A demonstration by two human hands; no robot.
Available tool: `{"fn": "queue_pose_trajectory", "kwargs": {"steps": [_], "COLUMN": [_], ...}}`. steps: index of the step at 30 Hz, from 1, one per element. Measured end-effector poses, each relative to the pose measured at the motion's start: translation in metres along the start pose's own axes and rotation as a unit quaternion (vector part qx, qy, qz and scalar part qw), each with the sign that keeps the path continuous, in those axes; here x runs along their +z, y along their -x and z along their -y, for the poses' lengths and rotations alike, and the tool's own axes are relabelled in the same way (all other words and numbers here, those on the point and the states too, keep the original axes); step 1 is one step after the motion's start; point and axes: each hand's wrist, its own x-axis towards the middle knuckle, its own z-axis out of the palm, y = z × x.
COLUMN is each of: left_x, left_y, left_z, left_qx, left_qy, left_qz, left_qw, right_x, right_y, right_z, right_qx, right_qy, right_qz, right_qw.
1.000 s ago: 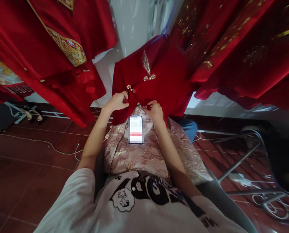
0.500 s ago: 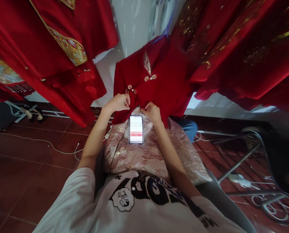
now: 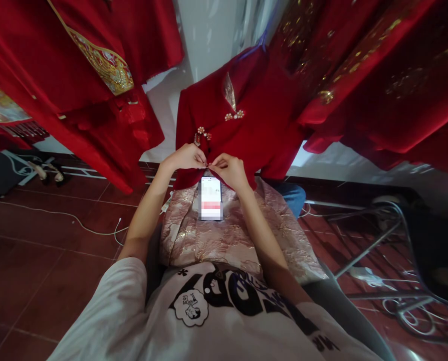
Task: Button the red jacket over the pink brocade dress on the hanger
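Red floor tiles (image 3: 28, 281) adjoin a pale wall (image 3: 211, 35).

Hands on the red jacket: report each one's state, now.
Left hand: closed, pinching the red jacket at its front edge.
Right hand: closed, pinching the front beside it; exact piece too small to tell.

Red jacket (image 3: 257, 135) with beaded flower fastenings (image 3: 240, 115), neckline (image 3: 229, 92) parted
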Motion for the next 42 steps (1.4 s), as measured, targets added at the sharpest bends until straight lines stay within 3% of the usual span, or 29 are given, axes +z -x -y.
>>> {"fn": "queue_pose_trajectory", "kwargs": {"steps": [5,15,21,29,32,37,42], "left_x": [0.003,0.006,0.007,0.005,0.004,0.007,0.012], "left_y": [0.000,-0.001,-0.002,-0.003,-0.003,-0.003,-0.005], "left_z": [0.005,-0.002,-0.006,0.007,0.008,0.009,0.008], "left_qx": [0.007,-0.021,-0.018,0.011,0.032,0.032,0.051], "left_qy": [0.037,0.037,-0.006,-0.115,-0.131,-0.167,-0.176], "left_qz": [-0.002,-0.020,-0.024,-0.033,-0.032,-0.047,-0.041], "left_qw": [0.999,0.999,1.000,0.993,0.990,0.984,0.982], "right_x": [0.013,0.017,0.016,0.017,0.010,-0.015,-0.034], "right_y": [0.001,0.001,0.002,0.002,0.002,-0.002,-0.003], "right_z": [0.000,-0.006,-0.006,-0.013,-0.016,-0.020,-0.021], "right_qx": [0.008,0.003,0.002,-0.003,-0.014,-0.029,-0.031], "right_qy": [0.016,0.032,0.025,0.044,0.046,0.004,-0.058], "right_qz": [-0.004,-0.016,-0.014,-0.012,-0.019,-0.098,-0.134], "right_qw": [1.000,0.999,1.000,0.999,0.999,0.995,0.989]}}
